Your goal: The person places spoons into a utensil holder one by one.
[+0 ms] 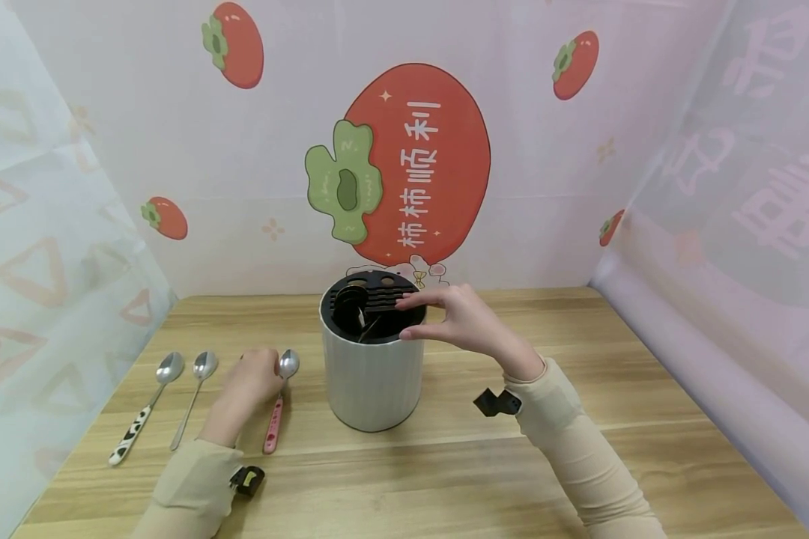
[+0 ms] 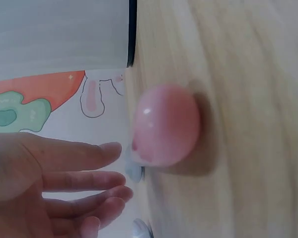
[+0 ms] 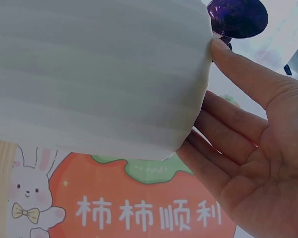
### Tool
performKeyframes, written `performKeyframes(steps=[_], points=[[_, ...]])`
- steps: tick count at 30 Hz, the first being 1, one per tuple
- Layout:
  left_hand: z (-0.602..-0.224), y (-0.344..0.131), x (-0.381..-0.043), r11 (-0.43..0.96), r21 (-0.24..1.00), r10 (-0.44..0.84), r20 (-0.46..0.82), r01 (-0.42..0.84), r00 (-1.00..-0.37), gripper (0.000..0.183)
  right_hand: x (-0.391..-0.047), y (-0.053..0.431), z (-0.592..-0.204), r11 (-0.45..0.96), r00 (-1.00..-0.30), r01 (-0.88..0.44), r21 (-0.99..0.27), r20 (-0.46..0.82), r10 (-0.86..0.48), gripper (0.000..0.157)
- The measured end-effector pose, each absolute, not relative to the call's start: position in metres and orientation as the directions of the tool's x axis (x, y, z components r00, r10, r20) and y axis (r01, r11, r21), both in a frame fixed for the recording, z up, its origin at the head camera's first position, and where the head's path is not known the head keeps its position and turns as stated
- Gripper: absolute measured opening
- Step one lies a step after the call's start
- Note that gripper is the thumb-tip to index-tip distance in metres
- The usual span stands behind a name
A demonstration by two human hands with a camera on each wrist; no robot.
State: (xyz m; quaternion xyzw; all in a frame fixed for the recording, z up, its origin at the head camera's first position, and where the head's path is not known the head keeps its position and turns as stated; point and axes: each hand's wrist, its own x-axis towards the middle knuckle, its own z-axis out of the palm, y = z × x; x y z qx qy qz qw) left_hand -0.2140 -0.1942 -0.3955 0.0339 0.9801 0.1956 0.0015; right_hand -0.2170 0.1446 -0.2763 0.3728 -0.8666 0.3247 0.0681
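Note:
A white ribbed utensil holder (image 1: 374, 389) with a black slotted top insert (image 1: 380, 283) stands mid-table; dark utensils (image 1: 349, 308), at least one spoon-like, sit inside. My right hand (image 1: 468, 326) is at its right rim, thumb and fingers spread apart. The thumb touches the rim in the right wrist view; the other fingertips are partly hidden. My left hand (image 1: 252, 382) is just left of a spoon with a pink handle (image 1: 274, 427), which lies on the table. In the left wrist view that hand's loose fingers (image 2: 84, 181) appear apart from the rounded pink handle end (image 2: 166, 124).
Farther left lie a spoon with a cow-spotted handle (image 1: 135, 427) and a plain metal spoon (image 1: 194, 400). The wooden table (image 1: 512, 479) meets a persimmon-printed backdrop (image 1: 526, 224) behind the holder, with pale sheets at both sides.

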Motion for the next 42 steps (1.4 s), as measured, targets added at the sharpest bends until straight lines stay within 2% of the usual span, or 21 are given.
performKeyframes(steps=[4,10,18,42], points=[[-0.396,-0.1923,-0.2135,0.923,0.381,0.054,-0.013,0.045,-0.998,0.028,-0.2176,0.1445,-0.2763,0.508,-0.711,-0.692,-0.513,0.361,-0.604,0.042],[-0.3964,-0.191,-0.2132,0.927,0.374,0.034,-0.056,0.01,-0.998,0.037,-0.2185,0.1444,-0.2758,0.503,-0.706,-0.698,-0.51,0.372,-0.603,0.041],[-0.396,-0.1908,-0.2163,0.922,0.387,0.047,-0.119,-0.002,-0.992,0.018,-0.218,0.1444,-0.2755,0.513,-0.711,-0.694,-0.505,0.368,-0.599,0.04],[-0.4023,-0.1927,-0.2216,0.924,0.382,0.049,-0.163,-0.018,-0.985,0.017,-0.2188,0.1443,-0.2781,0.514,-0.722,-0.681,-0.521,0.362,-0.59,0.04]])
